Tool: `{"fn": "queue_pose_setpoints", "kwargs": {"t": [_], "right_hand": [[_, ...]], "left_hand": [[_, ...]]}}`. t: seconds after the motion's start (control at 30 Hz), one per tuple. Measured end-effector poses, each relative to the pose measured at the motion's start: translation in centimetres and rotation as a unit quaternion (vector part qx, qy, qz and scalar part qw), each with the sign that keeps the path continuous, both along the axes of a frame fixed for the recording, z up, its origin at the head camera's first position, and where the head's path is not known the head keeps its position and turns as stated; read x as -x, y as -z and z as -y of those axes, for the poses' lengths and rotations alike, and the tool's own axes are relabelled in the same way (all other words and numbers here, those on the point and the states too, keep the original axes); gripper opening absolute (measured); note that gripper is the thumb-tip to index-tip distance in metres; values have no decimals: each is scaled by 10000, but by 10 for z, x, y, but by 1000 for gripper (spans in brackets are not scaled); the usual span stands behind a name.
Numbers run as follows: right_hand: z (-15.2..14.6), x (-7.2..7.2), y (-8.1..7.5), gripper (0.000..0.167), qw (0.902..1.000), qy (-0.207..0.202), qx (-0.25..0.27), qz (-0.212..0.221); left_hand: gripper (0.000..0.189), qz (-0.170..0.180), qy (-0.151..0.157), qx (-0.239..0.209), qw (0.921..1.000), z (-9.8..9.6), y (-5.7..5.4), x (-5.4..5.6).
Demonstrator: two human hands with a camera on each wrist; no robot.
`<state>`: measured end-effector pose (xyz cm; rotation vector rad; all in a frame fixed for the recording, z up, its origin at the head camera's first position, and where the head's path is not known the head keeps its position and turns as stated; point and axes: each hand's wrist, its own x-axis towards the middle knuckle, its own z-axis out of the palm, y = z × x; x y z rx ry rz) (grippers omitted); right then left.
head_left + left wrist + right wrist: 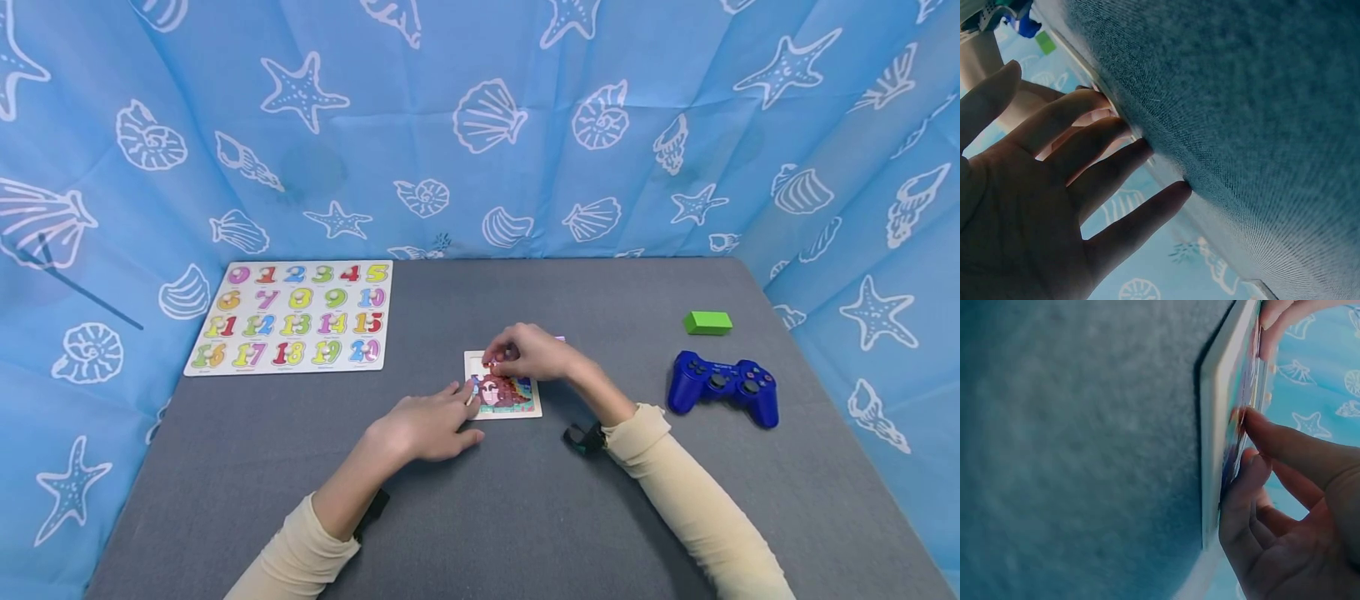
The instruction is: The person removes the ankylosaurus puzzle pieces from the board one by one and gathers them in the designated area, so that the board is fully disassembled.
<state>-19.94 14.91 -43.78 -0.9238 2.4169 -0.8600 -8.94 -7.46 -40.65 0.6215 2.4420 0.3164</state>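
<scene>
A small square jigsaw puzzle (504,398) in a pale tray lies mid-table, its picture showing a brown-haired figure over blue and green. At its upper left, bare tray shows beside the pieces. My right hand (534,353) is over the upper part of the board and pinches a small puzzle piece (491,364) between thumb and forefinger, low over the picture. Flat and spread, my left hand (431,422) rests with its fingertips at the board's left edge. In the right wrist view, the right thumb (1266,431) is right at the picture surface.
A number peg board (288,318) lies at the back left. On the right are a green block (707,322) and a blue game controller (723,386). A small purple item (560,338) shows just behind my right hand. Blue shell-print curtain (480,167) surrounds the table.
</scene>
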Motion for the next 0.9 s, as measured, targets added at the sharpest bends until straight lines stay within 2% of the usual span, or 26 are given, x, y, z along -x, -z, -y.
{"fn": "queue_pose_setpoints", "kwargs": {"t": [0.17,0.37,0.73,0.9], "right_hand": [[3,0,-4,10,9995,-52,-228,-187],[4,-1,-5,9,9991,-15,-178,-388],[0,-6,-5,7,9995,6,264,-186],[-12,-6,-6,11,9975,165,676,96]], "left_hand": [[61,31,-15,6,10000,0,-1,0],[61,35,-21,-4,10000,0,0,0],[62,-21,-12,45,10000,0,0,-1],[63,14,-28,92,10000,-1,-1,-1]]}}
